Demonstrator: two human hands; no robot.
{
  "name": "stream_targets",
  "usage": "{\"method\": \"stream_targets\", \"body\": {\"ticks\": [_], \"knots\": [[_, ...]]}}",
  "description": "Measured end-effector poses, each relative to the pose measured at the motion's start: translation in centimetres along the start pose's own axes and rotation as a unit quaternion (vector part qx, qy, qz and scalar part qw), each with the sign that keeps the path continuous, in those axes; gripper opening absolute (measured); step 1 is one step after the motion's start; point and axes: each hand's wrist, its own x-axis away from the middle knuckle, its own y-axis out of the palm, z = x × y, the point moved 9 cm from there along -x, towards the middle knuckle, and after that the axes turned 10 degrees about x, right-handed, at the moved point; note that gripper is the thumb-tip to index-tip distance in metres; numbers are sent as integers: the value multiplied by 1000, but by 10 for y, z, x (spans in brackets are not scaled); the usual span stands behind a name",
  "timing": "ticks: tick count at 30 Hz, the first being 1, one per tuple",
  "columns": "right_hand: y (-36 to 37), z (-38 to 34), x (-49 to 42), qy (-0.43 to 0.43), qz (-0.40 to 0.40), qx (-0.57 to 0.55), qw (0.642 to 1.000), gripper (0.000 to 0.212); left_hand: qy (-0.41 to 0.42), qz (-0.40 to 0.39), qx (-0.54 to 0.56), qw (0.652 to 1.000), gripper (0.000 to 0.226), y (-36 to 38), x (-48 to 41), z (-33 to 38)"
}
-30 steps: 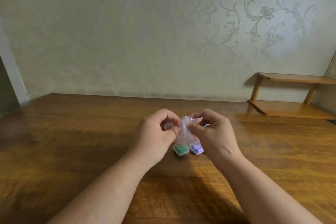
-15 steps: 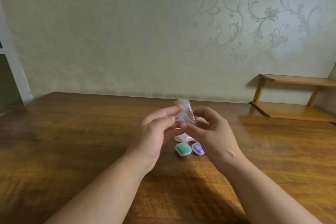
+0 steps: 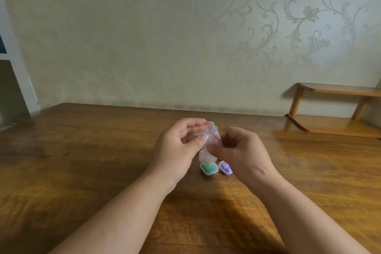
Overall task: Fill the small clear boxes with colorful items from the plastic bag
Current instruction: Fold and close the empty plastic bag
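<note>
A small crumpled clear plastic bag (image 3: 210, 142) with a red zip line is held upright above the table between both hands. My left hand (image 3: 177, 148) pinches its upper left edge with thumb and fingers. My right hand (image 3: 241, 152) pinches the bag's right side lower down. Below the bag, on the wooden table (image 3: 82, 161), stand two small clear boxes: one with a green item (image 3: 208, 168) and one with a purple item (image 3: 225, 167), the latter partly hidden by my right hand.
A low wooden two-tier shelf (image 3: 334, 121) stands at the table's far right against the patterned wall. A white door frame (image 3: 18, 80) is at the far left.
The bag was lifted off the boxes and turned upright. My left hand's fingers straightened for a moment and now curl on the bag's top edge again. The view shifted slightly.
</note>
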Motion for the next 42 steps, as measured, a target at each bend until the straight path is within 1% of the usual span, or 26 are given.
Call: {"method": "stream_targets", "body": {"ticks": [2, 3, 5, 7, 8, 9, 11, 13, 16, 18, 21, 24, 27, 31, 35, 39, 42], "knots": [[1, -5, 1, -29, 4, 42, 999, 12, -35, -21, 28, 999, 36, 4, 1, -4], [1, -6, 1, -33, 7, 41, 999, 12, -47, -35, 36, 998, 36, 6, 1, -6], [-2, -2, 0, -9, 14, -26, 1000, 8, -63, -88, 26, 994, 46, 13, 3, -6], [-6, 1, 1, 12, 26, -114, 993, 22, -71, -143, -14, 987, 56, 22, 7, -10], [-7, 0, 1, 13, 29, -142, 989, 28, -70, -157, -45, 984, 60, 25, 9, -13], [-9, -1, 1, 12, 30, -154, 988, 30, -67, -157, -82, 982, 63, 27, 9, -15], [-10, 0, 1, 19, 36, -143, 989, 26, -58, -119, -143, 981, 59, 23, 7, -15], [-10, 4, 1, 41, 38, -112, 992, 24, -46, -75, -179, 980, 44, 16, 4, -13], [-1, 5, 2, 53, 0, -106, 993, 20, -31, -31, -221, 974, 24, 5, 1, -9], [4, 3, 4, 51, -18, -110, 992, 18, -27, -6, -242, 970, 17, -2, 0, -5], [6, -1, 6, 32, -4, -82, 996, 18, -24, 26, -272, 962, 18, -9, -5, 5], [4, -14, 7, -5, 10, -33, 999, 20, -18, 47, -264, 963, 19, -17, -1, 19], [-2, -33, 7, -36, 16, -7, 999, 20, 7, 62, -262, 963, 18, -31, 18, 35], [1, -58, 13, -35, 20, -12, 999, 18, 38, 85, -264, 960, 18, -64, 49, 59], [31, -92, 40, -62, -12, -20, 998, 16, 56, 119, -246, 960, 10, -108, 82, 83], [70, -124, 70, -100, -54, -26, 993, 17, 41, 139, -259, 955, 15, -152, 119, 94], [98, -147, 91, -120, -85, -20, 989, 17, 31, 180, -289, 940, 17, -189, 146, 100]]}}
